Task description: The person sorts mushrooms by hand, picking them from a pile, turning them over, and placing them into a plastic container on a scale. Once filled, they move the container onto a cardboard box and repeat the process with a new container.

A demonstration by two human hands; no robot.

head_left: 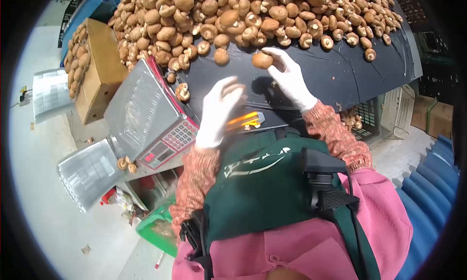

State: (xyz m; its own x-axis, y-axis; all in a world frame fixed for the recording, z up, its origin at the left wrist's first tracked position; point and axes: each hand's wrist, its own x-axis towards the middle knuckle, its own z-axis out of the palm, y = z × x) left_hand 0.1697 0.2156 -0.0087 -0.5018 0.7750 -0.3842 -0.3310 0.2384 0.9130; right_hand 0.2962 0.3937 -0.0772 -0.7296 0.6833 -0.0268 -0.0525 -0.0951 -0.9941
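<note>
My right hand (291,78), in a white glove, pinches a brown mushroom (262,60) between thumb and fingertips over the dark tabletop (318,73). My left hand (219,110), gloved as well, is raised beside the scale with its fingers bent and smeared by motion; whether it holds anything I cannot tell. Just right of the left wrist lies an orange tool with a grey end (247,119), partly blurred. A large heap of mushrooms (233,17) spreads across the far side of the table. One loose mushroom (221,56) sits at the heap's near edge.
A digital scale (141,105) with a keypad stands at the left, beside a cardboard box (104,66) topped with mushrooms. Stacks of clear plastic trays (90,173) are further left. Below are a green crate (155,226) and, at right, a dark crate (367,117) with mushrooms.
</note>
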